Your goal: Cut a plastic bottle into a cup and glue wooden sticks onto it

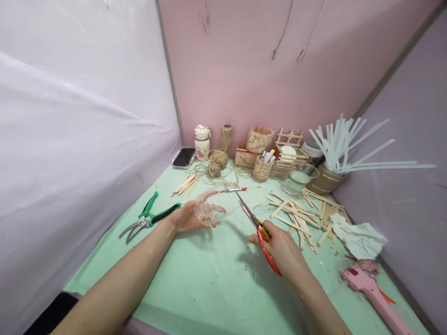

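Observation:
My left hand [195, 215] is turned palm up left of the table's middle, its fingers partly curled around a clear plastic piece [206, 211]. The plastic is see-through and ribbed like a cup, so its full outline is hard to make out. In my right hand [281, 242] is a pair of scissors [262, 239] with red and yellow handles. Their slightly parted blades point up and left towards the plastic. Whether they touch it I cannot tell. Just beyond the plastic lies a thin pen-like tool [237, 190] with a red end.
Green-handled pruning shears [148, 216] lie at left. Loose craft sticks [296, 216], a crumpled tissue [359, 236] and a pink glue gun [373, 293] are at right. Behind stand a twine ball [218, 161], a phone [184, 157], a bottle [202, 143] and a can of white glue sticks [328, 179].

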The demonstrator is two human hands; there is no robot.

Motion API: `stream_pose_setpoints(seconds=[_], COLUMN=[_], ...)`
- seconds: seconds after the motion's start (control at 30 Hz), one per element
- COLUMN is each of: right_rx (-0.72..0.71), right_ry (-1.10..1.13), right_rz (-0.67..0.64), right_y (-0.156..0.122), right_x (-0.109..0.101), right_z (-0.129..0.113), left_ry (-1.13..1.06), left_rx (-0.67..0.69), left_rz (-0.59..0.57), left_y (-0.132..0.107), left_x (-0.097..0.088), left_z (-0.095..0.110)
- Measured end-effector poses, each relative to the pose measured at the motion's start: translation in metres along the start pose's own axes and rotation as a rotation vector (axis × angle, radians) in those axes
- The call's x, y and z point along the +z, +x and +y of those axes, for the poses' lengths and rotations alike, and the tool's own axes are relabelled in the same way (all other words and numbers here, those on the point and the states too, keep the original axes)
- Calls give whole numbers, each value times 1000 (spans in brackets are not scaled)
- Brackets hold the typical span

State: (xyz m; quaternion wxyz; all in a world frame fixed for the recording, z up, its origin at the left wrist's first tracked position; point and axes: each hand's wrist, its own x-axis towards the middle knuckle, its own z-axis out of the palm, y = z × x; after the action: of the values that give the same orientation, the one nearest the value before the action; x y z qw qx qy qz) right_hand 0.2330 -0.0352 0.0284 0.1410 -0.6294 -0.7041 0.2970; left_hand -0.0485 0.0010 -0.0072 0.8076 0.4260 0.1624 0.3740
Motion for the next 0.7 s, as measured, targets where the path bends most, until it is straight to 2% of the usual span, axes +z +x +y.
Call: stream_pose_setpoints(seconds=[0.3,0.53,0.7], right_rx=[24,-3,-8], right_ry=[23,-57,-42], right_rz=[16,60,30], right_y=[-1,0,-1], right_x=[-1,3,3], right_z=[-1,1,1], left_ry=[-47,50,51], left_rx=[-11,-56,-65], left_rz=[-13,5,-9], left_y=[1,-1,0], left_x=[-1,6,6], left_z=[-1,-1,-3])
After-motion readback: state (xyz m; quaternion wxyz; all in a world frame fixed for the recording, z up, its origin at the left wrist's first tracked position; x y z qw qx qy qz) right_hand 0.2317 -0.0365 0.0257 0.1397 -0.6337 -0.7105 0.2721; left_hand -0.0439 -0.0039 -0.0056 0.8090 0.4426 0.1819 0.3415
